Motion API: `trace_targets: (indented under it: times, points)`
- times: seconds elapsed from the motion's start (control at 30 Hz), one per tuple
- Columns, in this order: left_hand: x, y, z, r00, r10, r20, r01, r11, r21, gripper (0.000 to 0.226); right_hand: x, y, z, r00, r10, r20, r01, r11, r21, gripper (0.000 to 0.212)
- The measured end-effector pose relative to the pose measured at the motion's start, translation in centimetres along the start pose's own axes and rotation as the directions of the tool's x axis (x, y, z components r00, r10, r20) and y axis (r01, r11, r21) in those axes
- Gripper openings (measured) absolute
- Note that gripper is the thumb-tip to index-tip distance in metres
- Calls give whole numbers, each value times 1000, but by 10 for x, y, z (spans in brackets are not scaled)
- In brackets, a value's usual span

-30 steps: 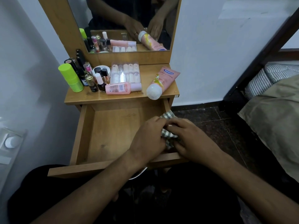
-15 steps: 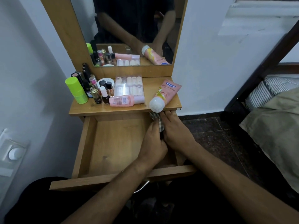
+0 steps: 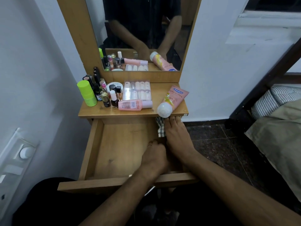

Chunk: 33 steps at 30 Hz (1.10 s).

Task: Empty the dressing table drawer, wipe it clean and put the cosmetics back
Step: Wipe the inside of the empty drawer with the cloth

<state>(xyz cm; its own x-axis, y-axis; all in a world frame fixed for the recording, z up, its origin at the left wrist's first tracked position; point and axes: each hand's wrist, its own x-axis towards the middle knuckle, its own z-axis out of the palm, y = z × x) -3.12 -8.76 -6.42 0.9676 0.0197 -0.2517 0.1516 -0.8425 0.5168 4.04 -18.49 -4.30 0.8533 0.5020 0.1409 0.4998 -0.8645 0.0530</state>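
Checked cloth (image 3: 161, 128) mostly hidden under right hand (image 3: 176, 136), far drawer (image 3: 97, 144) corner.

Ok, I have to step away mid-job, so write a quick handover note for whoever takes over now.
Right hand: flat on the checked cloth, at the back right of the drawer.
Left hand: in the drawer beside it, grip unclear.
Done: drawer emptied; cosmetics, including the green bottle and pink tube, sit on the tabletop.
Left: finish wiping, then put the cosmetics back.
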Motion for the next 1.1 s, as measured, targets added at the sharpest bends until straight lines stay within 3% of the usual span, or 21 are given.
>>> trace_targets:
  times: [0.1, 0.27, 0.4, 0.53, 0.6, 0.67, 0.73, 0.83, 0.93, 1.0, 1.1]
  points:
    - [7, -3, 13, 1000, 2, 29, -5, 995, 101, 68, 4, -8, 1, 999, 34, 15, -34, 999, -3, 50]
    - [3, -9, 1, 995, 77, 71, -88, 980, 178, 58, 8, -22, -6, 1000, -8, -8, 9, 996, 90, 54]
    - [-18, -35, -39, 978, 16, 207, -34, 996, 85, 47, 10, -52, -10, 998, 55, -12, -42, 878, 477, 62]
    - [-48, -68, -73, 995, -98, -4, 98, 994, -50, 32, 27, -96, 1, 992, 115, 46, -117, 758, 642, 61]
    - [-53, -76, -80, 975, -203, -87, 177, 955, -236, 23, 35, -121, 2, 989, 125, 81, -147, 728, 669, 60]
    - [-51, -81, -80, 926, -368, -88, 270, 806, -526, 25, 38, -137, 0, 984, 150, 93, -173, 723, 669, 69]
    - [-49, -82, -83, 834, -543, -97, 293, 585, -757, 33, 39, -144, -1, 988, 135, 81, -154, 733, 663, 76]
    - [-51, -83, -90, 734, -676, -67, 158, 266, -951, 35, 38, -162, -4, 999, -33, 17, 13, 748, 663, 68]
    - [-57, -86, -97, 723, -690, 27, -59, -100, -993, 35, 38, -181, -8, 980, -196, -41, 164, 665, 729, 74]
    - [-61, -88, -99, 728, -685, 14, -136, -165, -977, 34, 42, -177, -7, 949, -312, -41, 251, 670, 698, 75]
    - [-61, -90, -98, 726, -687, -8, -132, -128, -983, 34, 53, -160, 0, 869, -489, -77, 435, 681, 589, 76]
